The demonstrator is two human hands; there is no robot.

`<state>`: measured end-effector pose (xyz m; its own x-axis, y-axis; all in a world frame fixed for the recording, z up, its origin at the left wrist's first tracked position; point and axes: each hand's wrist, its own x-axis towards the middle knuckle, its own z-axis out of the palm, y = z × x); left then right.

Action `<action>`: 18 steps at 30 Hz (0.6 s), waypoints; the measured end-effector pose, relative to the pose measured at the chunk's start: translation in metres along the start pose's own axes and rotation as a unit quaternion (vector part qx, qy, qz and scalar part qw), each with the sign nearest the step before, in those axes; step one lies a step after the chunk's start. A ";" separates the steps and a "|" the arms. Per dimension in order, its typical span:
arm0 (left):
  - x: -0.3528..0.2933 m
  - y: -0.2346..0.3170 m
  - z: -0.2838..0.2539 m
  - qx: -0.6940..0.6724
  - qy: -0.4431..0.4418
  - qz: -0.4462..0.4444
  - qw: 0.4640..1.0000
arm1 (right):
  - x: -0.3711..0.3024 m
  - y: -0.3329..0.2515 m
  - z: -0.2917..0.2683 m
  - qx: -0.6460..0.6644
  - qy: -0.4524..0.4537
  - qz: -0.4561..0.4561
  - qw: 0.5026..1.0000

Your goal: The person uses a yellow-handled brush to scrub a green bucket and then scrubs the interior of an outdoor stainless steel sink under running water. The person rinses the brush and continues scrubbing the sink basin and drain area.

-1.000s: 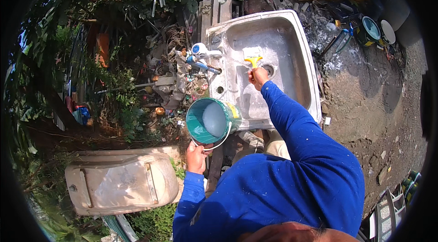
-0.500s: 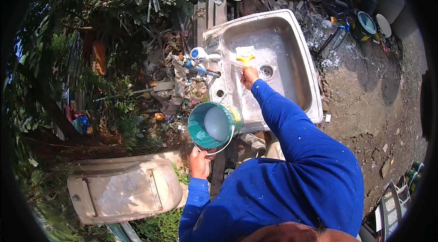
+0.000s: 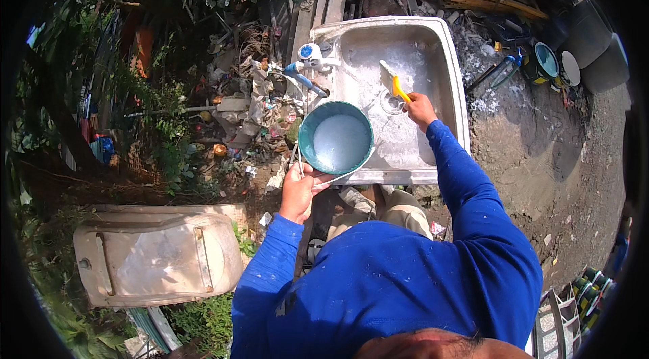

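My right hand (image 3: 422, 111) is closed round the yellow handle of a paintbrush (image 3: 400, 90), held over the basin of a worn, whitish sink (image 3: 427, 55). Seen nearly edge-on, the brush's pale bristle end points up and left, close to the drain. With my left hand (image 3: 299, 191) I hold a green bucket (image 3: 302, 134) by its near side, at the sink's near left corner. Cloudy whitish liquid (image 3: 343, 142) fills much of the opening, and a thin bail hangs by my fingers. White residue streaks the basin floor.
A white tap (image 3: 312, 56) with a blue cap and a blue pipe (image 3: 304, 80) stand on the sink's left ledge. Rubbish (image 3: 253, 112) litters the ground beyond. An overturned beige tub (image 3: 159, 257) lies lower left. Buckets (image 3: 545, 61) and timber (image 3: 493, 1) are at the upper right.
The bucket has moved right and away from me, and now looks more level. My right hand has moved right, turning the brush from flat-on to nearly edge-on.
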<state>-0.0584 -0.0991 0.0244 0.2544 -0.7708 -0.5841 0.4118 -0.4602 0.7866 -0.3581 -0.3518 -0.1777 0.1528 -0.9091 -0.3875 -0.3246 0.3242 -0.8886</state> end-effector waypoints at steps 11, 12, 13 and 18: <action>0.113 -0.036 0.085 0.024 -0.065 -0.026 0.997 | -0.078 -0.080 -0.117 -0.112 0.030 -0.135 0.984; 0.125 -0.043 0.088 0.031 -0.065 -0.036 0.997 | -0.086 -0.089 -0.121 -0.122 0.034 -0.141 0.982; 0.135 -0.050 0.091 0.036 -0.066 -0.036 0.997 | -0.092 -0.095 -0.122 -0.122 0.030 -0.142 0.982; 0.173 -0.088 0.093 0.036 -0.046 -0.034 0.998 | -0.114 -0.120 -0.111 -0.139 -0.014 -0.135 0.981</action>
<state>-0.1322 -0.2330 -0.1277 0.1452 -0.7726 -0.6180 0.3611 -0.5402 0.7601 -0.4407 -0.3158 0.0003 0.2930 -0.9430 -0.1579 -0.5101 -0.0145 -0.8600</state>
